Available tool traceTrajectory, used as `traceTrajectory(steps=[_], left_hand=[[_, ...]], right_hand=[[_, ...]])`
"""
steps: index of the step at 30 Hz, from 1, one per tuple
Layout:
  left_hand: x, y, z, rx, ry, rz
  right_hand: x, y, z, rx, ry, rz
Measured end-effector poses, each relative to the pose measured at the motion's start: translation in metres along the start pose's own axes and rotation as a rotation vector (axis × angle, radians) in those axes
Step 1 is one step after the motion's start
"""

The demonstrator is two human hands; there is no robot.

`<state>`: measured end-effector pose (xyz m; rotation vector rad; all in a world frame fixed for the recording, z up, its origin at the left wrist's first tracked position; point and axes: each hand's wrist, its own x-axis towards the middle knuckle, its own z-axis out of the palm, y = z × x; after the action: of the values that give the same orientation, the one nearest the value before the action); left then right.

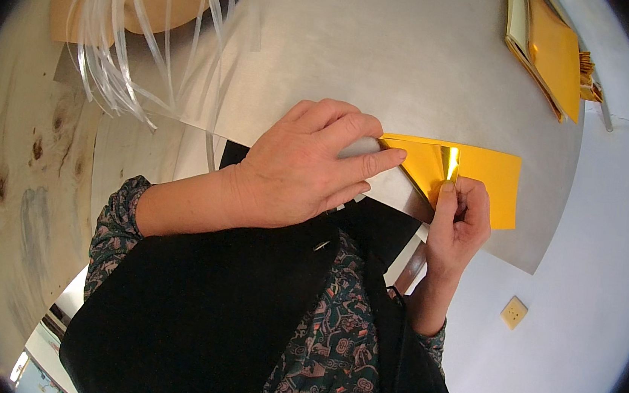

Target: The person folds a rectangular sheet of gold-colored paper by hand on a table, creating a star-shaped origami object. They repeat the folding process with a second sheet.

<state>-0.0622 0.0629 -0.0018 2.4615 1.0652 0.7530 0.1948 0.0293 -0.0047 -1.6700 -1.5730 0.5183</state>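
A gold foil sheet (495,172) lies near the front edge of the grey metal tabletop. Its left part is folded to a slanting edge, and a shiny narrow flap (449,162) stands up from it. My right hand (464,218) pinches the base of this flap between the thumb and curled fingers. My left hand (314,159) rests palm down at the sheet's left end. Its fingers are stretched and somewhat apart, with one fingertip at the slanting fold. Whatever lies beneath the left palm is hidden.
At the far right of the tabletop (389,52) lies a stack of gold sheets (551,56). Loose clear plastic strips (113,48) hang over brown cardboard (163,0) at the far left. A wooden board surface (39,147) is at the left, and a wall socket (514,313) at the right.
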Motion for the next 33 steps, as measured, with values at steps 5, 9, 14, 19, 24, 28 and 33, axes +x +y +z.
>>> traceTrajectory(steps=[5, 9, 14, 19, 24, 28, 33], left_hand=[[-0.0002, 0.0023, -0.0005, 0.031, 0.004, 0.005], [-0.0032, 0.0012, -0.0007, 0.014, -0.007, -0.014], [-0.0056, -0.0024, -0.0012, -0.001, 0.011, 0.017], [-0.0048, -0.0033, -0.0018, -0.025, 0.016, 0.011], [-0.0043, -0.0038, -0.0018, -0.033, 0.030, 0.012], [-0.0046, -0.0022, -0.0011, -0.068, 0.043, -0.009], [-0.0049, -0.0011, -0.0011, -0.071, 0.044, -0.023]], right_hand=[[0.0005, 0.0004, -0.0013, -0.005, -0.007, 0.013], [-0.0006, 0.0002, 0.0005, -0.001, 0.003, 0.065], [-0.0001, 0.0009, 0.0012, -0.031, 0.008, 0.048], [0.0005, -0.0007, -0.0004, -0.028, 0.008, 0.060], [0.0011, -0.0018, 0.0007, -0.029, 0.022, 0.070], [0.0012, -0.0026, 0.0002, -0.032, 0.022, 0.056], [0.0004, -0.0039, 0.0005, -0.022, 0.026, 0.082]])
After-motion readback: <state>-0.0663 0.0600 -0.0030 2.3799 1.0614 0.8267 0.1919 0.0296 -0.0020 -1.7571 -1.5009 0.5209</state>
